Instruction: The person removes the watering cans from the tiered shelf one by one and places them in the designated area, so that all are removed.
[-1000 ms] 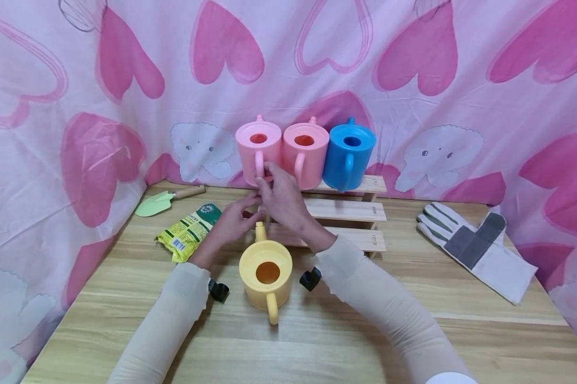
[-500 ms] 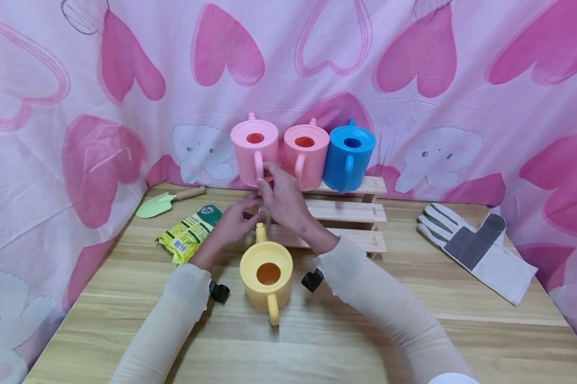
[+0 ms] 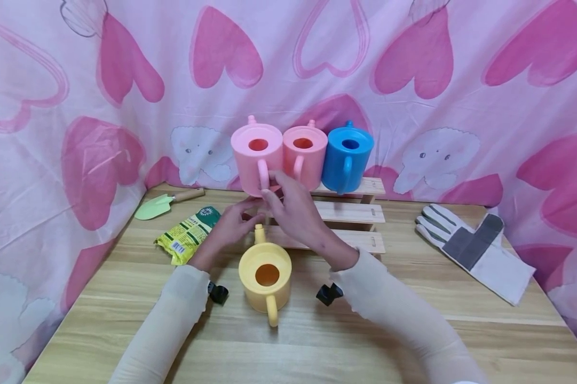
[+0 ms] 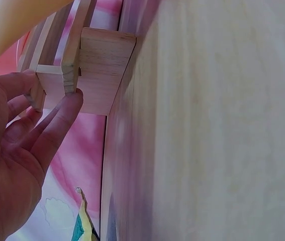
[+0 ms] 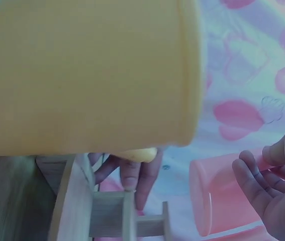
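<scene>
My right hand (image 3: 295, 210) grips the handle of the left pink watering can (image 3: 247, 168). In the right wrist view, a gap shows between this can's base and the top step of the wooden stepped shelf (image 3: 343, 212). My left hand (image 4: 14, 150) holds the shelf's left end, fingers on the ends of its steps. Beside the gripped can, a second pink watering can (image 3: 315, 168) and a blue watering can (image 3: 335, 165) stand on the top step. A yellow watering can (image 3: 254, 296) stands on the table between my forearms, its spout toward the shelf.
A yellow-green packet (image 3: 187, 237) lies left of my left hand, with a green hand trowel (image 3: 153, 207) behind it. A white and grey work glove (image 3: 475, 250) lies at the right of the wooden table (image 3: 413, 320). Pink heart-print cloth (image 3: 278, 32) hangs behind.
The left pink watering can first shifts slightly left, then comes toward me and rightward with my right hand. My left hand stays at the shelf's end.
</scene>
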Demonstrator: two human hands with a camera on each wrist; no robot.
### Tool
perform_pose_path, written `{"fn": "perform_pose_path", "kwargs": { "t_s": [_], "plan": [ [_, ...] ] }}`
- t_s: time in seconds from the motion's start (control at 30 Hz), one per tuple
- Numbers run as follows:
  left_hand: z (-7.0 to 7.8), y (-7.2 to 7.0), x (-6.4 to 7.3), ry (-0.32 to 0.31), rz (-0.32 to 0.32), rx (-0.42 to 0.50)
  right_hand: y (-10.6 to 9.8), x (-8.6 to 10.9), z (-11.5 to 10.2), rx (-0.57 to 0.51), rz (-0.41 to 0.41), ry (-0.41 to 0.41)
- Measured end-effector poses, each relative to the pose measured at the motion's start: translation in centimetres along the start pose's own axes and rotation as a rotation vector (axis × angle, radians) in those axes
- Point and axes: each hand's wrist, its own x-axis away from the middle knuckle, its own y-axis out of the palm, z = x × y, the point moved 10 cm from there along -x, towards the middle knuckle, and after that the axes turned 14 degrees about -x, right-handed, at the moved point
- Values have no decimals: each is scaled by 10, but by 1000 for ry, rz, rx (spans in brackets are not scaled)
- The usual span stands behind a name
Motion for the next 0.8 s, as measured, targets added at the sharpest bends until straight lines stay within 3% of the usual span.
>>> {"fn": "perform_pose_path", "kwargs": {
  "t_s": [0.3,0.47,0.8],
  "plan": [
    [-5,0,4,-85,-12,43,-5,28,-32,24,-72,-73],
    [-6,0,5,-93,-12,45,-8,46,-42,0,-104,-97],
    [-7,-1,5,-92,-21,21,-22,83,-47,50,-132,-44]
  ]
}}
